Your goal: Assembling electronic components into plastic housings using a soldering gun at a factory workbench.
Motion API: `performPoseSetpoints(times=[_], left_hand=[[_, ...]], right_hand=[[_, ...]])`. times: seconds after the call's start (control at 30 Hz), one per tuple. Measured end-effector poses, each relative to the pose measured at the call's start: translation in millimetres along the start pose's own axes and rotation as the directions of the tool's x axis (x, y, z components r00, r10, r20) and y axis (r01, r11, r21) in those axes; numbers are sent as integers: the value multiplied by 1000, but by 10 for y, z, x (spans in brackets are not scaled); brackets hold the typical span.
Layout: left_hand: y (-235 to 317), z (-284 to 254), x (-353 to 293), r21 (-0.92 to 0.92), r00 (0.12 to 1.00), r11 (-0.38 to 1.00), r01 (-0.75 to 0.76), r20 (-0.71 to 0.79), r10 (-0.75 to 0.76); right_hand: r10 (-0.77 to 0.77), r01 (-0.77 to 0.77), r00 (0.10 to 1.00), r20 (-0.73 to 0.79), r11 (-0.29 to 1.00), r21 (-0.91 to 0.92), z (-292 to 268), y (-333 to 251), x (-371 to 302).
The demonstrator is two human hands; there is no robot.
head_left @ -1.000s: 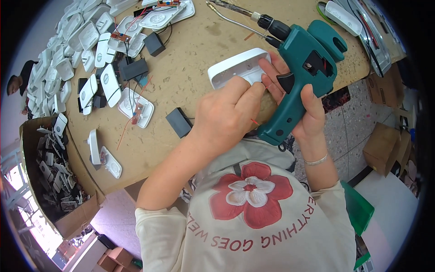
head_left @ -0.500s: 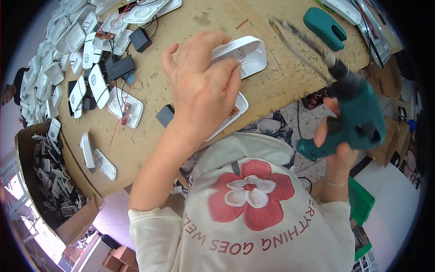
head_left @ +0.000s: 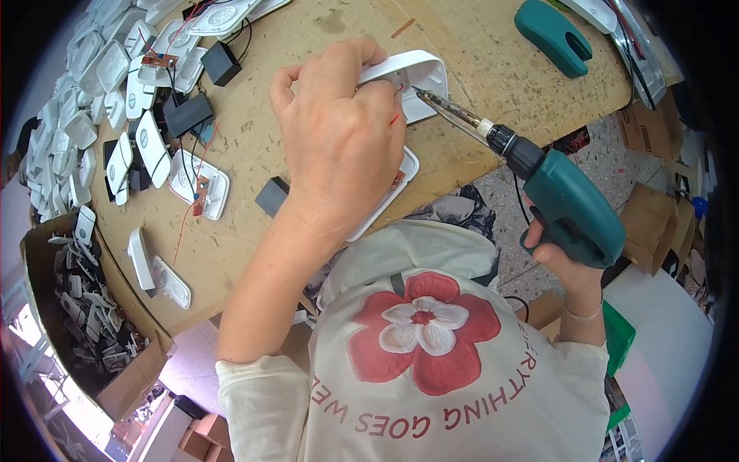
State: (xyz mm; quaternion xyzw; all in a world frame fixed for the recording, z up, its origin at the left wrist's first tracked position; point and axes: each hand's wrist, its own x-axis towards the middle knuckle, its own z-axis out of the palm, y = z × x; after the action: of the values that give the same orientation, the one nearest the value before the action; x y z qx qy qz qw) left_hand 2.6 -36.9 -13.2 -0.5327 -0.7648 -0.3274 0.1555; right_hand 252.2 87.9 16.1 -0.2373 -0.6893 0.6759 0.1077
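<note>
My left hand [head_left: 335,135] is closed, thumb and fingers pinched on a thin red wire [head_left: 395,119] at the near side of an open white plastic housing [head_left: 437,73]. My fingers hide part of the housing's inside. In my right hand [head_left: 570,266] is a green pistol-shaped soldering gun [head_left: 577,200], its grip wrapped by my fingers. Its thin dark tip points left into the housing, close to my left fingertips; whether it touches anything I cannot tell. Below my left hand lies another white casing [head_left: 410,168] with a brown circuit board, partly covered by the hand and wrist.
White casings [head_left: 85,100] are heaped at the far left. Wired casing halves [head_left: 218,196] and black box-shaped parts [head_left: 188,115] lie nearer. A cardboard box [head_left: 138,373] full of parts stands at the left table edge. A green tool holder [head_left: 548,35] sits at the far right.
The soldering gun has come left and its tip has lowered into the housing. My left hand has stayed at the housing, its fingers still closed.
</note>
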Motion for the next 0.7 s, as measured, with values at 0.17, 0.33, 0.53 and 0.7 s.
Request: performPoseSetpoints(times=[0.17,0.33,0.53,0.7], left_hand=[[19,-27,19,61,999,998,17,41,-20],[22,-10,12,41,999,999,32,28,-33],[-1,63,-17,-19,999,1000,12,-36,-13],[7,78,-20,-21,998,1000,17,-53,-18]], right_hand=[[-53,51,998,-44,998,-34,17,34,50],[-97,92,994,-54,993,-74,2,68,57],[-79,72,995,-58,991,-110,8,64,57],[-179,161,982,-58,959,-232,-18,139,61]])
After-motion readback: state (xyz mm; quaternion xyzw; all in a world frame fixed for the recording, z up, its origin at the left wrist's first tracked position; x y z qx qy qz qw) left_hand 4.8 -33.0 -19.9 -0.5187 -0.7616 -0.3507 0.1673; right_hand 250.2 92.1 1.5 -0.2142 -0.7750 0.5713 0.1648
